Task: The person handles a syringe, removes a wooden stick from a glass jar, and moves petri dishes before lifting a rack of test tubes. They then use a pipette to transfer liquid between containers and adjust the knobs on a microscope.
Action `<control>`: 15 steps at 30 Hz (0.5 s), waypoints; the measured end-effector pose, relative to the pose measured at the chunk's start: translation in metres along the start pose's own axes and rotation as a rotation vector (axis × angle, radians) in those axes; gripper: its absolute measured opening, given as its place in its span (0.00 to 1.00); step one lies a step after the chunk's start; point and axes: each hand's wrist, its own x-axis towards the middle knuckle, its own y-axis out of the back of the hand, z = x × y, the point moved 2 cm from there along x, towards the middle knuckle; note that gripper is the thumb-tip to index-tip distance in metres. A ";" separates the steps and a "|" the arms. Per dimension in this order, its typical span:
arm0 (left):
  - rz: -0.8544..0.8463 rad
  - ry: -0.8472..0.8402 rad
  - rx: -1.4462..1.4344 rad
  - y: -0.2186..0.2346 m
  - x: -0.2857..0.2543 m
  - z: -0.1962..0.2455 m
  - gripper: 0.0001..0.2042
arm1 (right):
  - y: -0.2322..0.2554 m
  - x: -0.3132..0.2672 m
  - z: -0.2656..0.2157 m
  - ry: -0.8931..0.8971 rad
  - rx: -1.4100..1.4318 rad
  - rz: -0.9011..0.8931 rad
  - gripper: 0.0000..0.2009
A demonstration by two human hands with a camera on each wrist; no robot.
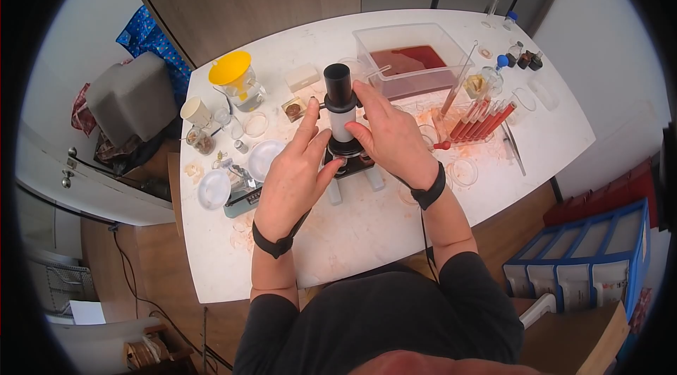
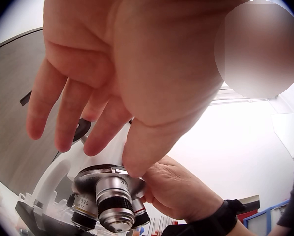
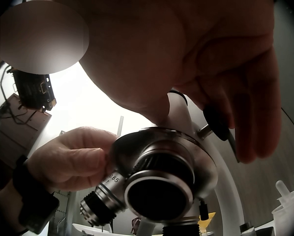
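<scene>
A microscope with a white tube (image 1: 343, 125) and a black eyepiece (image 1: 337, 82) stands upright between the two hands. The left hand (image 1: 293, 167) lies along its left side, fingers stretched toward the knob there and thumb at the revolving nosepiece (image 2: 105, 172). Silver-and-black objectives (image 2: 115, 204) point down from that nosepiece. On the other side, the right hand (image 1: 400, 139) has its long fingers extended beside a black focus knob (image 3: 216, 122), with the thumb against the lower tube. The microscope's stage is partly hidden by the hands.
Left on the white table (image 1: 338, 248) are a balance with white pans (image 1: 214, 189), a beaker with a yellow funnel (image 1: 230, 67) and a cup. A plastic tub of red liquid (image 1: 409, 58) stands behind. Red-filled test tubes (image 1: 483, 121) and glass dishes (image 1: 463, 172) are right.
</scene>
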 end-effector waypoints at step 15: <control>0.009 -0.007 -0.004 -0.001 0.000 0.000 0.18 | 0.000 0.000 0.000 0.008 0.000 0.005 0.29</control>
